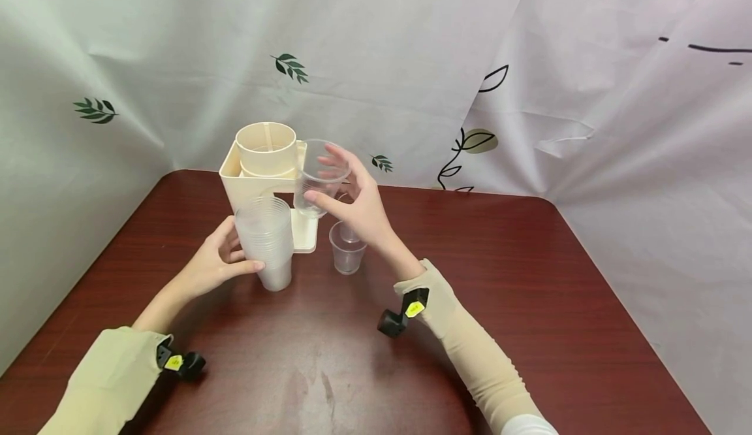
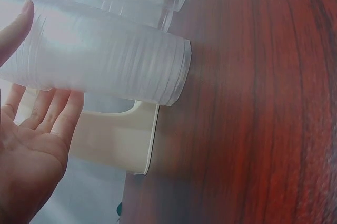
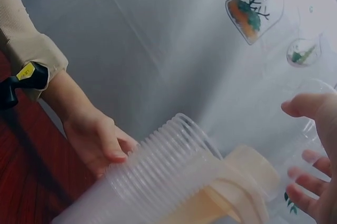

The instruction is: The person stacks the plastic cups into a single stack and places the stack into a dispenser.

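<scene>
My left hand (image 1: 211, 262) holds a tall stack of nested clear plastic cups (image 1: 267, 242), thumb along the near side and fingers behind it. In the left wrist view the stack (image 2: 121, 55) lies between thumb and fingers, its base close to the tabletop. Higher up and to the right, my right hand (image 1: 365, 208) grips a single clear plastic cup (image 1: 314, 177), with the thumb in front and the other fingers seen through its wall. Beneath that hand, another clear cup (image 1: 346, 255) stands upright on the table, partly overlapped by more clear plastic behind it.
A cream plastic holder (image 1: 232, 183) with a round, open-topped cylinder (image 1: 267, 161) stands behind the stack, its flat foot (image 1: 305, 239) reaching right. All this is on a dark red wooden table (image 1: 470, 304). White curtains (image 1: 382, 43) with leaf prints hang behind.
</scene>
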`<state>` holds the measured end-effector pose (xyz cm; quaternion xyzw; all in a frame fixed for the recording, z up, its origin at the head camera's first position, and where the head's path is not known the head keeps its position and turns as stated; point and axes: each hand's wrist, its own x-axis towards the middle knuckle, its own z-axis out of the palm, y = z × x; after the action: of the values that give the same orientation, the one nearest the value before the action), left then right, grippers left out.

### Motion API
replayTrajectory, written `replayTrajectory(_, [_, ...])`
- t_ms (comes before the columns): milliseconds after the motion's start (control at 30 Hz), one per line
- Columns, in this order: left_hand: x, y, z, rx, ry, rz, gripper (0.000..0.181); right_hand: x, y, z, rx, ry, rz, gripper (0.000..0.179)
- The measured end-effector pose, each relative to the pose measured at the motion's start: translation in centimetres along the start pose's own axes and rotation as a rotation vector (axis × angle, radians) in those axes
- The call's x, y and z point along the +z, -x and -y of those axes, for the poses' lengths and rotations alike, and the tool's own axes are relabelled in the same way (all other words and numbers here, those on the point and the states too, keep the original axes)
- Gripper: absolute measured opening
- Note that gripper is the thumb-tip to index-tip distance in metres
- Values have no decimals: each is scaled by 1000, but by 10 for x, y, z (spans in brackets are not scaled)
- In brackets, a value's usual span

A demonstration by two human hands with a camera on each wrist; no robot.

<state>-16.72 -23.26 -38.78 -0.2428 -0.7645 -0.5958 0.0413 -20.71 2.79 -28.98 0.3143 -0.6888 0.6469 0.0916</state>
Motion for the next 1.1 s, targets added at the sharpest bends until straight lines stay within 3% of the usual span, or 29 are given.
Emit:
replayTrajectory(233, [0,0,1,2,8,6,76,5,-2,2,-46,-98,36,75])
replayTrajectory(533, [0,0,-1,-5,3,12,76,14,-3,4,-71,-144,73,75])
replayTrajectory(1100, [0,1,-1,6,11,16,76,35,-3,5,-34,-170,109,76])
